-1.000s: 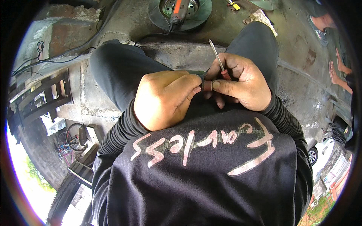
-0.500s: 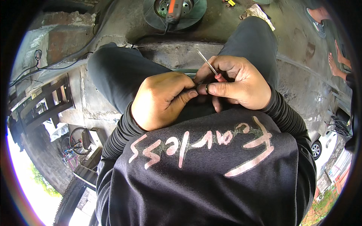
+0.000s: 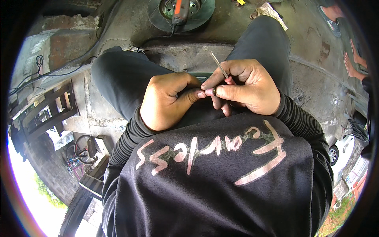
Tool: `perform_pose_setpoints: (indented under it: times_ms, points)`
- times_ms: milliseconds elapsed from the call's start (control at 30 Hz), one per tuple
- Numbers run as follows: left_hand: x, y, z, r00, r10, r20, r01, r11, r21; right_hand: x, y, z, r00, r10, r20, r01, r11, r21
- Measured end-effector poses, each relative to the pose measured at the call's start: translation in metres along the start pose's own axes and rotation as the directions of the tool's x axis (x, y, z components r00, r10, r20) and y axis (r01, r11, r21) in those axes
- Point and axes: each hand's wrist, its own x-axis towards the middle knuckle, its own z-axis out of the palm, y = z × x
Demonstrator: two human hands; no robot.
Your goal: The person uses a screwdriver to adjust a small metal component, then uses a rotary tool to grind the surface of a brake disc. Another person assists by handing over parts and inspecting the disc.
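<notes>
Above my lap, my right hand [image 3: 256, 89] grips a screwdriver [image 3: 219, 65] with a red handle and a bare metal shaft pointing up and away to the left. Most of its handle is hidden by the fingers. A small dark ring-like piece [image 3: 214, 91] shows between that hand's thumb and fingers. My left hand [image 3: 166, 102] is closed in a pinch, its thumb tip meeting the right fingertips. Whatever it pinches is hidden or too small to name.
An orange and grey power tool [image 3: 181, 15] lies on a round metal disc [image 3: 158, 24] beyond my knees, its black cord [image 3: 158, 37] trailing left. Crumpled paper [image 3: 269, 11] and a yellow-handled tool [image 3: 240, 2] lie farther right. Other people's bare feet [image 3: 349, 65] show at the right edge.
Both hands have shifted slightly, with the left thumb drawn a little left. The screwdriver shaft has tipped slightly more upright, and the right fingertips show more plainly.
</notes>
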Motion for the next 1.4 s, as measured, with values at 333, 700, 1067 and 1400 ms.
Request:
perform_pose_setpoints:
  times_ms: [333,700,1067,1400]
  points:
    - [0.004,0.002,-0.002,0.999,0.037,-0.036,-0.036,0.999,0.026,0.003,-0.001,0.002,0.997,-0.067,-0.039,0.065,0.996,-0.06]
    - [0.002,-0.008,0.0,0.999,-0.021,-0.033,0.018,0.996,-0.093,0.009,0.004,-0.005,0.997,-0.058,0.056,0.056,0.998,0.042]
    - [0.001,-0.011,0.004,0.997,-0.064,-0.032,0.053,0.96,-0.275,0.008,0.0,-0.01,1.0,0.012,0.002,-0.013,1.0,0.016]
    - [0.007,-0.011,0.006,0.968,0.113,-0.225,-0.105,0.993,0.046,0.009,0.001,-0.005,0.99,-0.121,-0.075,0.101,0.968,-0.229]
